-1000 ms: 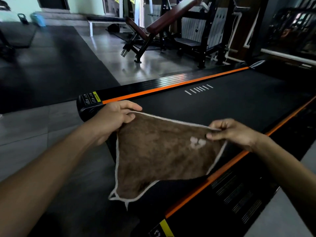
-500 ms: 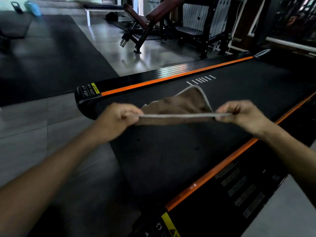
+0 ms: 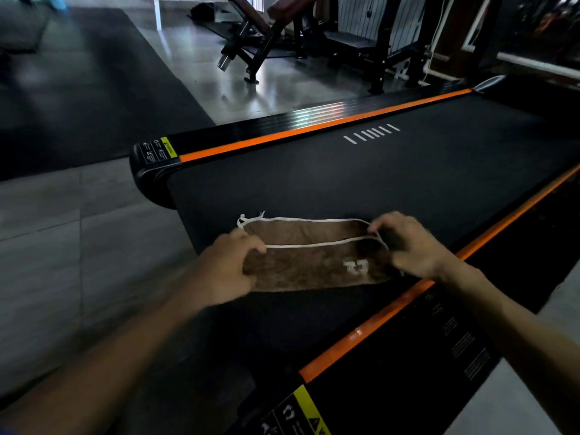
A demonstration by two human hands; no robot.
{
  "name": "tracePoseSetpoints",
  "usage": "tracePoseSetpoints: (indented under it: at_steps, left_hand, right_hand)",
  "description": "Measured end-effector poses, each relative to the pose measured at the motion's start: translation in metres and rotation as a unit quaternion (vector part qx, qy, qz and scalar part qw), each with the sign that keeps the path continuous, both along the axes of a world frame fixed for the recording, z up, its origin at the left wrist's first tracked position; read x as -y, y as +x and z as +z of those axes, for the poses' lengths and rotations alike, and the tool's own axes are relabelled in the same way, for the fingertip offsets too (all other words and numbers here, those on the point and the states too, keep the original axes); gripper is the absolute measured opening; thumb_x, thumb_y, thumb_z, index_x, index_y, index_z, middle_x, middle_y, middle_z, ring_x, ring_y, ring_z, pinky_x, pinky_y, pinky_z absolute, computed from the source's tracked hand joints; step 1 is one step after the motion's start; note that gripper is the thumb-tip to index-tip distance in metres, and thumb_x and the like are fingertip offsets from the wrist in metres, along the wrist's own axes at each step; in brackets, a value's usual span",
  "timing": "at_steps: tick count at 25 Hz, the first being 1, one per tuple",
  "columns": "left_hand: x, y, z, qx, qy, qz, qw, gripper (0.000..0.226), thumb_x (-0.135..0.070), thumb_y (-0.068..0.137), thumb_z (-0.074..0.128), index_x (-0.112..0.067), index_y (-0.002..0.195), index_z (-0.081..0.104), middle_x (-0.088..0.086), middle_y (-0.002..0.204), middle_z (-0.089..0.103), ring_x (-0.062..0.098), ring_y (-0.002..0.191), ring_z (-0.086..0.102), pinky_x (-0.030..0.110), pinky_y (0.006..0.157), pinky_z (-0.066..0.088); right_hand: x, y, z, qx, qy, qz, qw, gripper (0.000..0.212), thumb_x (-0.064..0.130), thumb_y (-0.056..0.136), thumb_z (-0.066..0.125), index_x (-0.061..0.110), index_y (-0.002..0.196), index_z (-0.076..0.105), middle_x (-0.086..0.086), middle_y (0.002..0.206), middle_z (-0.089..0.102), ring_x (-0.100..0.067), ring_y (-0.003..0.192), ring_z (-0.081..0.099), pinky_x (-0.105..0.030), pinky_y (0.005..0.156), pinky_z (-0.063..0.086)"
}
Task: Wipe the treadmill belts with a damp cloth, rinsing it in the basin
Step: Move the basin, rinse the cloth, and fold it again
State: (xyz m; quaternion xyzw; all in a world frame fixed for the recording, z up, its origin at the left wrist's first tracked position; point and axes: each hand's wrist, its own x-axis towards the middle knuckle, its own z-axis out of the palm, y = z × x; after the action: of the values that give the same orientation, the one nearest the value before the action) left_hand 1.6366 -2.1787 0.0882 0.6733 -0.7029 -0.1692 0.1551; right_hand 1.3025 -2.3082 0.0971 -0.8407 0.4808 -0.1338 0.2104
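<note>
Across the dark treadmill belt [image 3: 361, 183] the brown cloth [image 3: 310, 259], stretched in the air a moment ago, is now laid folded, pinched by left hand [image 3: 232, 265] and right hand [image 3: 408, 246], so wiping can begin.

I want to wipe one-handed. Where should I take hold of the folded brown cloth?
Judging by its pose, press down from above on the middle of the cloth: it lies flat, folded double on the treadmill belt, leaving no raised edge to pinch.
</note>
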Motion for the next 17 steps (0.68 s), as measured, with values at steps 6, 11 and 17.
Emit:
tracePoseSetpoints:
  at_steps: [6,11,17]
  left_hand:
    - [-0.017,-0.013,-0.023,0.114,-0.042,-0.114,0.986,0.024,-0.018,0.077,0.062,-0.028,0.099,0.061,-0.011,0.106,0.052,0.014,0.102,0.052,0.029,0.075,0.047]
    - [-0.023,-0.007,0.005,-0.074,0.005,-0.055,0.996,0.011,-0.027,0.064,0.059,-0.030,0.072,0.065,-0.014,0.066,0.065,0.003,0.063,0.062,0.026,0.063,0.050]
    - [0.020,0.009,0.026,-0.108,-0.054,0.131,0.984,0.024,-0.010,0.080,0.068,-0.027,0.096,0.062,-0.006,0.100,0.065,0.014,0.090,0.062,0.039,0.082,0.053]
  right_hand:
    - [-0.036,-0.002,-0.023,-0.132,-0.120,0.157,0.971,0.021,0.027,0.070,0.054,0.026,0.089,0.062,0.010,0.100,0.060,-0.014,0.093,0.060,-0.021,0.071,0.038]
    - [-0.044,-0.003,0.003,0.023,-0.015,0.085,0.996,0.015,0.027,0.070,0.043,0.021,0.072,0.057,0.006,0.063,0.057,-0.013,0.062,0.057,-0.030,0.059,0.043]
    - [-0.002,0.018,0.017,-0.041,0.000,-0.079,0.996,0.018,0.012,0.085,0.062,0.022,0.101,0.061,0.006,0.099,0.065,-0.014,0.094,0.060,-0.034,0.083,0.048]
